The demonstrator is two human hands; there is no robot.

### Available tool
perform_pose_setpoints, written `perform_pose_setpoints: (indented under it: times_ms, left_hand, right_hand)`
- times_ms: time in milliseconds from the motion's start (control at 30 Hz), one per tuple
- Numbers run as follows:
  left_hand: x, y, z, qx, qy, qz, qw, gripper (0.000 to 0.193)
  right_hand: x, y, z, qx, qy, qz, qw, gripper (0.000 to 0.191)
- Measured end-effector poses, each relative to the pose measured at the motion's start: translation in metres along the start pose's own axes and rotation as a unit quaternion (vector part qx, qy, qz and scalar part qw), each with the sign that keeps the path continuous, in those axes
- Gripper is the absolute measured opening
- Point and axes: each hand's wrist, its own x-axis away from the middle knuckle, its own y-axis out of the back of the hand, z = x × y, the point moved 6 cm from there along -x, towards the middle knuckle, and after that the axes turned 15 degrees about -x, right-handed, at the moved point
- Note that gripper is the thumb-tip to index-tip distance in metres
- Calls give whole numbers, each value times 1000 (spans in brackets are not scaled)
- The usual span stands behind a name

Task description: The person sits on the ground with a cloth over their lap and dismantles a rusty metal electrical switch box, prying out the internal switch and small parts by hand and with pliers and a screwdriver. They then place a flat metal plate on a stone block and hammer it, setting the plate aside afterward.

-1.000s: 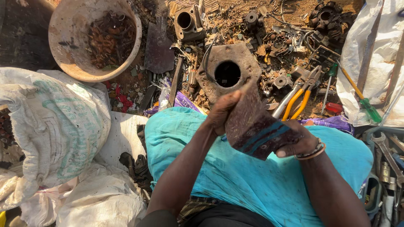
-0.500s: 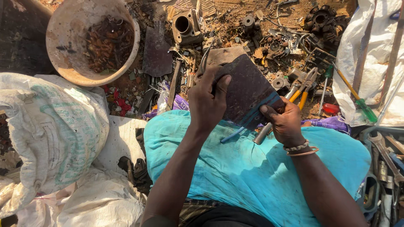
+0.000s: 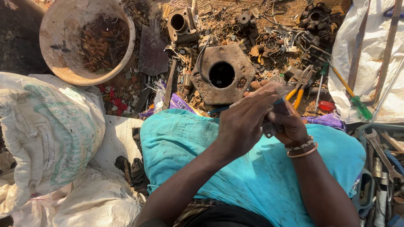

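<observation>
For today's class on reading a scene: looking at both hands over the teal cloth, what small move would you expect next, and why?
Probably the left hand keeps working at the small dark metal piece that the right hand grips from beneath. Both hands are closed around it above the teal cloth, and the yellow-handled pliers lie untouched on the ground.

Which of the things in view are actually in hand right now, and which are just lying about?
In hand:
- left hand and right hand, both closed on a small dark metal piece
- turquoise cloth under the hands

Lying about:
- hexagonal metal block with round hole
- basin of rusty scrap
- orange-handled pliers
- green-handled screwdriver
- white sack
- spanners
</observation>
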Motion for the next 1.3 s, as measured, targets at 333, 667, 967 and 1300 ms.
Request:
perform_pose_setpoints:
  times_ms: [333, 667, 967, 1300]
  left_hand:
    - [-15, -38, 166, 515, 360, 126, 768, 28]
    - [5, -30, 183, 269, 263, -16, 926, 30]
    - [4, 23, 113, -50, 163, -90, 981, 24]
    - [111, 41, 219, 230, 430, 162, 858, 49]
  right_hand:
    - [17, -61, -6, 149, 5, 23, 989, 71]
    - [-9, -23, -7, 123, -20, -120, 985, 36]
    - [-8, -27, -22, 109, -8, -160, 981, 43]
    - [-16, 11, -59, 417, -144, -190, 877, 36]
